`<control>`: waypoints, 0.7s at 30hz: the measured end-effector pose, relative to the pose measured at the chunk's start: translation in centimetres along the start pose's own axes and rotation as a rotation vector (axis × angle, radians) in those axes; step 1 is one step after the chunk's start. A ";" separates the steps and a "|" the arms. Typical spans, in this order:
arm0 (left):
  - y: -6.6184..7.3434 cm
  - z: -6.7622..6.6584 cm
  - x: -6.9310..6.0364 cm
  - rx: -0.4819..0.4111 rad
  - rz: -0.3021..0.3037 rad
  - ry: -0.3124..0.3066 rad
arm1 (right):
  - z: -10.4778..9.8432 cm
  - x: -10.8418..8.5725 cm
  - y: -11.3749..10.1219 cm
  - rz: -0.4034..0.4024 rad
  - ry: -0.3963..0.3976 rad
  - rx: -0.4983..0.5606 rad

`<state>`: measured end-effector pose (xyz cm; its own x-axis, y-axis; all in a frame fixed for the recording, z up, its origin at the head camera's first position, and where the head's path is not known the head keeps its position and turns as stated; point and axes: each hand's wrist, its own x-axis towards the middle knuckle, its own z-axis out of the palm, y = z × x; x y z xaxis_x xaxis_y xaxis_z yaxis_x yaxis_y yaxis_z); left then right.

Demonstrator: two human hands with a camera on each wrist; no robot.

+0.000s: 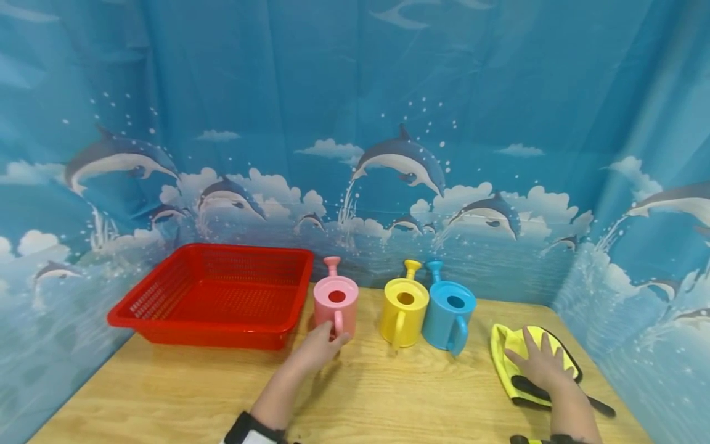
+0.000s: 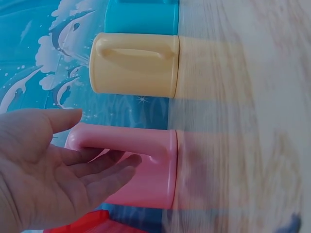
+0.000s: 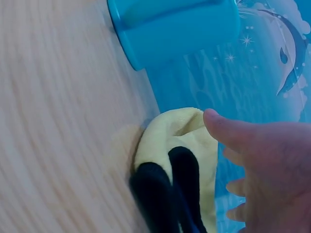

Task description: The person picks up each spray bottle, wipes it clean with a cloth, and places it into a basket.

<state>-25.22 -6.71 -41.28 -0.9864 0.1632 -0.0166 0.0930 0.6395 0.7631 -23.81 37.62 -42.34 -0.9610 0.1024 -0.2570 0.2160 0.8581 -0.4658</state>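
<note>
At the pink watering can [image 1: 336, 306], my left hand [image 1: 318, 350] has its fingertips beside and partly behind the handle. The left wrist view shows the thumb of this left hand [image 2: 53, 174] apart from the pink handle [image 2: 121, 138], the other fingers loosely bent. Over a folded yellow cloth with black edging [image 1: 503, 345], my right hand [image 1: 543, 364] spreads its fingers. In the right wrist view, the thumb tip of the right hand [image 3: 272, 165] is at the edge of the yellow cloth [image 3: 160, 131]; whether it touches cannot be told.
A red plastic basket [image 1: 216, 338] stands left of the pink can. A yellow watering can [image 1: 403, 314] and a blue watering can [image 1: 448, 314] stand close together between the hands. Behind the wooden table [image 1: 399, 394] hangs a blue dolphin curtain [image 1: 333, 92]. A black strip [image 1: 601, 407] sticks out by the cloth.
</note>
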 end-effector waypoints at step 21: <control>0.4 -0.4 -0.5 0.070 0.077 0.057 | 1.5 1.6 0.9 -0.030 0.002 -0.065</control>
<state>-24.77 -6.83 -40.66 -0.9818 0.1727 0.0786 0.1763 0.6778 0.7138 -24.94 37.82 -44.42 -0.9672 0.0772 -0.2419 0.1755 0.8917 -0.4172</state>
